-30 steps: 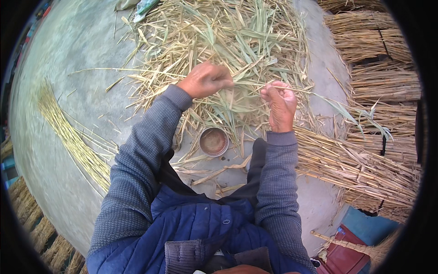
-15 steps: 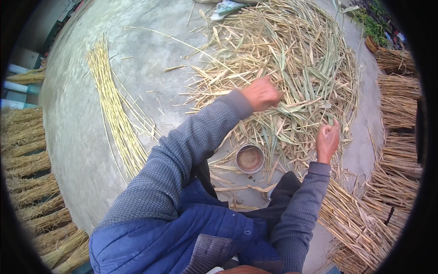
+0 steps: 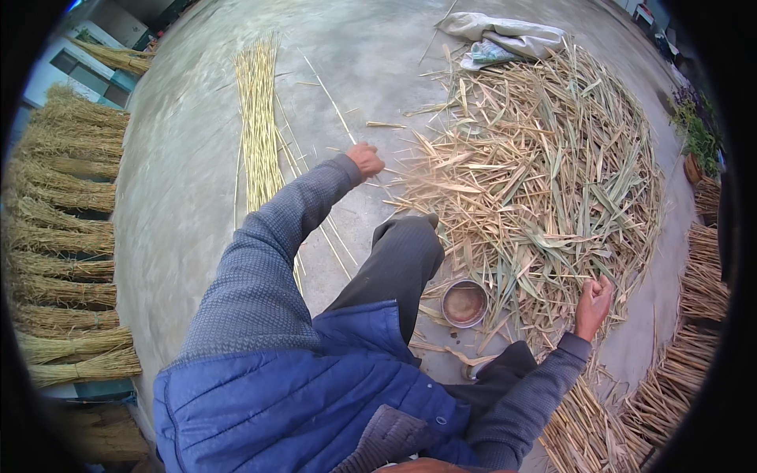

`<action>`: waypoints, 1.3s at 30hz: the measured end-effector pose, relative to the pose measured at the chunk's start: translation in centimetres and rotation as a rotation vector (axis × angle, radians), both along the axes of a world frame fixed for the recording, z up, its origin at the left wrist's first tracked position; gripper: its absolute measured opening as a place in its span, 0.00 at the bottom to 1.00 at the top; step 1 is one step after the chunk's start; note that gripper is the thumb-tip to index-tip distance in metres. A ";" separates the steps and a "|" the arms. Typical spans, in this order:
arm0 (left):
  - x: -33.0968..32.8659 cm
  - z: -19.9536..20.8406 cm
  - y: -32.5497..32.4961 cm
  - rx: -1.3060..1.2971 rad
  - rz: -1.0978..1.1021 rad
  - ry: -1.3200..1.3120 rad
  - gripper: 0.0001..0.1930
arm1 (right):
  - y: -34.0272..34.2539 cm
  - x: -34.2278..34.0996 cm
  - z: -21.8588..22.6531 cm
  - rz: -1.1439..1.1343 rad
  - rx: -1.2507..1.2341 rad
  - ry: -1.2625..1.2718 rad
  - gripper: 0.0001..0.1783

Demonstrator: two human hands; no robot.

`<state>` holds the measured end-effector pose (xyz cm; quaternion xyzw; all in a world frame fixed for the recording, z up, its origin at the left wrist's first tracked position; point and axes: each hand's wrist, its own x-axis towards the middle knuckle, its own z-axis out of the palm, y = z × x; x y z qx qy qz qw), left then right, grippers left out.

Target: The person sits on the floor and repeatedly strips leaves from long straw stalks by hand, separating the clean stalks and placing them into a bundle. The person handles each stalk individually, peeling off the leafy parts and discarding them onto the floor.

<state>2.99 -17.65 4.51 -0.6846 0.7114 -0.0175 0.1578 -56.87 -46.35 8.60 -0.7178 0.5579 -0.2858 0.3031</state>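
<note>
My left hand (image 3: 367, 160) is closed around a thin pale stalk (image 3: 327, 93), over the concrete between two heaps. The stalk's far end slants up and left past my fingers. Left of it lies a long bundle of peeled yellow stalks (image 3: 257, 118), partly covered by my sleeve. At the near edge of a large pile of dry leaves and husks (image 3: 536, 165), my right hand (image 3: 593, 307) has its fingers pinched together. What they hold, if anything, is too small to make out.
A round bowl (image 3: 465, 303) stands on the floor by my feet. Tied bundles (image 3: 67, 229) line the left side, and unpeeled stalks (image 3: 599, 430) lie at the lower right. A pale sack (image 3: 505, 35) rests behind the pile; a potted plant (image 3: 694, 130) is at the far right.
My left hand has swung left, off the leaf pile, carrying the stalk towards the yellow bundle. My right hand stays by the pile's near edge. The whole view has shifted.
</note>
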 end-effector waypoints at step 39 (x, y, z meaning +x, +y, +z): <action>-39.8 -32.9 -6.7 0.636 -0.569 0.174 0.10 | 16.7 -29.6 -10.2 -0.999 0.269 -0.700 0.19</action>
